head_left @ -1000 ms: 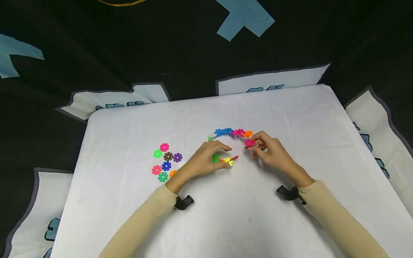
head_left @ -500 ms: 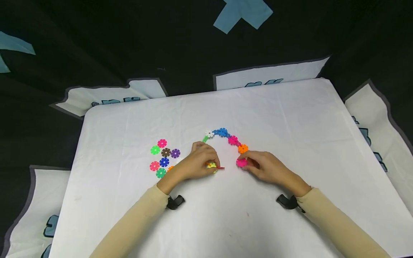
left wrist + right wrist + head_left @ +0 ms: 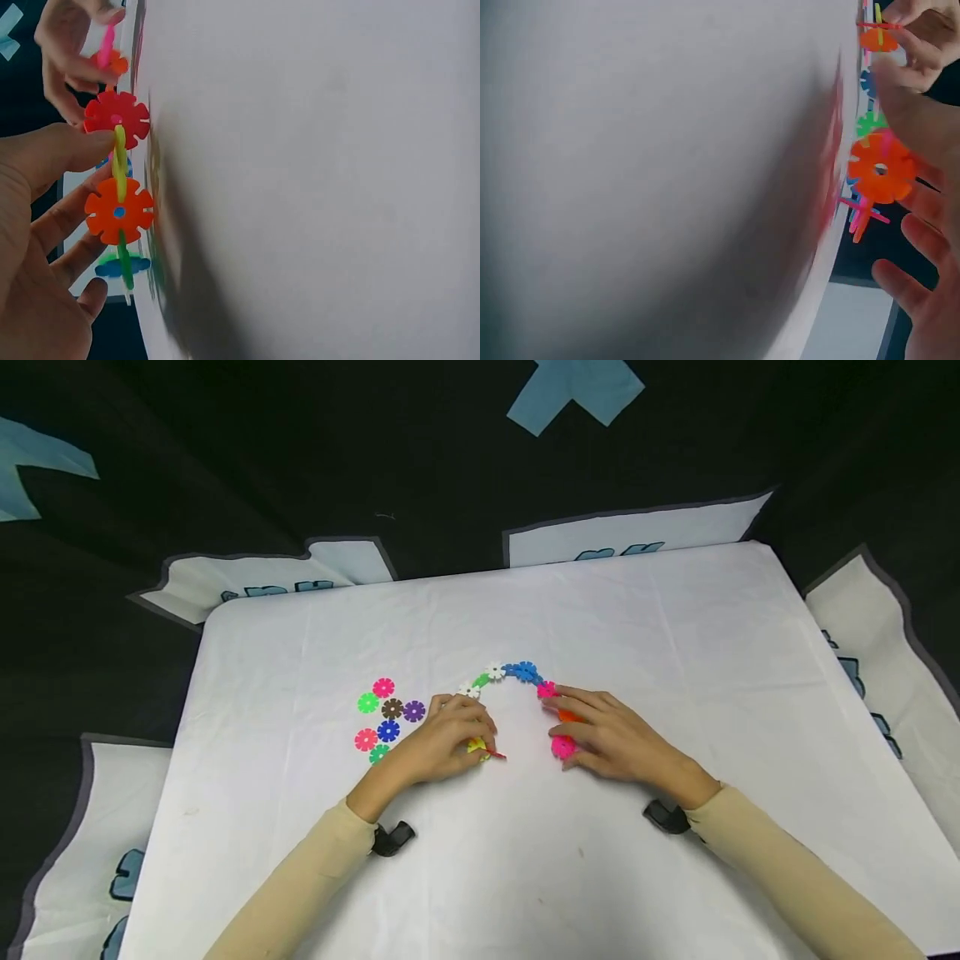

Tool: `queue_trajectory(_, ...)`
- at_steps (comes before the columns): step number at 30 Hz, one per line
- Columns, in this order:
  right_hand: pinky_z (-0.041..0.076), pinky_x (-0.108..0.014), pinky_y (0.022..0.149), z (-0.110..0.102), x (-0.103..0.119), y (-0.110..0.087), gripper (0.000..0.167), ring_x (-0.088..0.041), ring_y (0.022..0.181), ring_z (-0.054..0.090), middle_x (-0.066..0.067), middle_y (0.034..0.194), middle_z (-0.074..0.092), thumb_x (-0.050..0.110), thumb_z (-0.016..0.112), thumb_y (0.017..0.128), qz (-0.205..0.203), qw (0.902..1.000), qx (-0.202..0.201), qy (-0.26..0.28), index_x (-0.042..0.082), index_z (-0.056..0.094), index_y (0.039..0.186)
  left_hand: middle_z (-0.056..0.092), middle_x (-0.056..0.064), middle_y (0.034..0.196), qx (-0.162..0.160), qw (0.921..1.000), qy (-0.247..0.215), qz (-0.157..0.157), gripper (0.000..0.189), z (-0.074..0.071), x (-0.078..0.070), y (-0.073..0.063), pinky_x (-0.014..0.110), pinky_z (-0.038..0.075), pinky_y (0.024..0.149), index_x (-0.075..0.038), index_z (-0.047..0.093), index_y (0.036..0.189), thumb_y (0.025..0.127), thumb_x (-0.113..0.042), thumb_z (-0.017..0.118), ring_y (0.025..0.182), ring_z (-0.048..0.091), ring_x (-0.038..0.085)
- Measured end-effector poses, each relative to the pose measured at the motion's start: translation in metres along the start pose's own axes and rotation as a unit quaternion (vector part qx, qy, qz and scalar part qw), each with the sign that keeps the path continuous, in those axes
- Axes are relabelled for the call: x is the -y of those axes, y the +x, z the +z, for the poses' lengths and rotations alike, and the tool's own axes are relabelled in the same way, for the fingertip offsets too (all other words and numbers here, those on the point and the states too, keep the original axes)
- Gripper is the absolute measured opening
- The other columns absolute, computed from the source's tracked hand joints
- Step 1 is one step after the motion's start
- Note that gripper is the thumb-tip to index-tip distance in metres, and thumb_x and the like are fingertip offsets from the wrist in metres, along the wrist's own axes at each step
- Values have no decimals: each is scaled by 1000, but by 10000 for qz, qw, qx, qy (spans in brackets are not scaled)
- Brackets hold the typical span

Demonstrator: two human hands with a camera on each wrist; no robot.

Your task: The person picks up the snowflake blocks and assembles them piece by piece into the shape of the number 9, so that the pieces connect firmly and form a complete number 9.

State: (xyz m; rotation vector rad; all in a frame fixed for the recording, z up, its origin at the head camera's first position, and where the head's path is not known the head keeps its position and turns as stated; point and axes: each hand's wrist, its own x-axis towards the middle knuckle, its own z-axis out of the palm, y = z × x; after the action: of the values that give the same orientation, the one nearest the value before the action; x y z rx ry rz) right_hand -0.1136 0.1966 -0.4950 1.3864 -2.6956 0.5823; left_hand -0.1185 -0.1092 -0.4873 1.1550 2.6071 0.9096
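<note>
A chain of slotted plastic snowflake discs arches between the hands in the head view. Blue discs (image 3: 527, 672) and a white disc (image 3: 495, 671) form its top. My left hand (image 3: 450, 739) pinches the left end by a yellow disc (image 3: 477, 745); beyond it a red disc (image 3: 136, 112) shows nearly face-on in the left wrist view. At the other end my right hand (image 3: 618, 739) holds the chain, its fingers over an orange disc (image 3: 862, 180) and its thumb beside a pink disc (image 3: 563, 747). The two ends are apart, and the fingers partly hide both sides.
Several loose discs lie left of the left hand, among them a purple disc (image 3: 414, 711), a brown disc (image 3: 392, 708) and a blue disc (image 3: 388, 731). A white cloth (image 3: 540, 877) covers the table, with dark fabric (image 3: 450, 468) hanging beyond its far edge.
The right hand has come down toward the body with its end of the chain, then spread its fingers over the orange disc. The left hand has shifted left and closed on the yellow disc.
</note>
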Motion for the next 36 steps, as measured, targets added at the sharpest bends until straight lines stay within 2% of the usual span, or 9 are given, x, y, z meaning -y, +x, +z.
queue_trajectory(3,38,-46,106,5,7,9,45,-30,133,45,-9,134,59,39,81,78,-9,9998,-180,-107,9,71,111,68,-6,104,17,10000,-26,-2,11,3,-1,-1,52,25,103,-21,72,85,84,-10,73,119,50,21)
queue_trajectory(7,38,-45,106,11,17,22,40,-27,121,54,-4,110,69,44,79,79,-84,9992,-235,-325,11,72,100,67,-4,105,57,9999,-106,62,10,5,-4,0,55,25,110,-18,70,87,86,-8,70,125,51,24)
queue_trajectory(12,36,-44,105,15,28,32,37,-22,101,59,3,85,71,50,79,76,60,9978,-432,-505,15,73,88,66,-2,102,114,9996,-253,-32,8,9,-4,-2,53,21,119,-16,66,86,85,-11,72,128,52,25)
queue_trajectory(17,35,-46,104,21,38,39,39,-19,89,57,4,79,70,53,79,75,361,9965,-570,-503,16,73,87,68,0,103,45,9997,-238,-27,8,11,-4,-2,51,17,121,-15,68,87,86,-15,75,127,54,24)
queue_trajectory(27,37,-48,100,29,49,43,41,-19,86,55,3,78,68,54,79,74,600,9952,-638,-442,16,74,89,68,0,95,-135,9996,-241,104,6,10,-4,-1,52,18,121,-12,69,84,87,-10,73,124,57,25)
queue_trajectory(33,41,-44,92,35,53,43,44,-19,85,55,4,78,68,56,81,72,899,9925,-722,-408,15,75,87,68,0,89,-382,9990,-82,231,11,12,-4,-2,52,21,120,-12,67,80,85,-13,77,118,61,24)
queue_trajectory(36,41,-42,90,37,55,43,45,-18,86,55,4,78,68,57,81,71,1041,9912,-680,-448,15,76,87,68,-2,87,-443,9988,93,182,12,13,-5,-2,50,22,120,-12,67,80,84,-16,77,115,62,22)
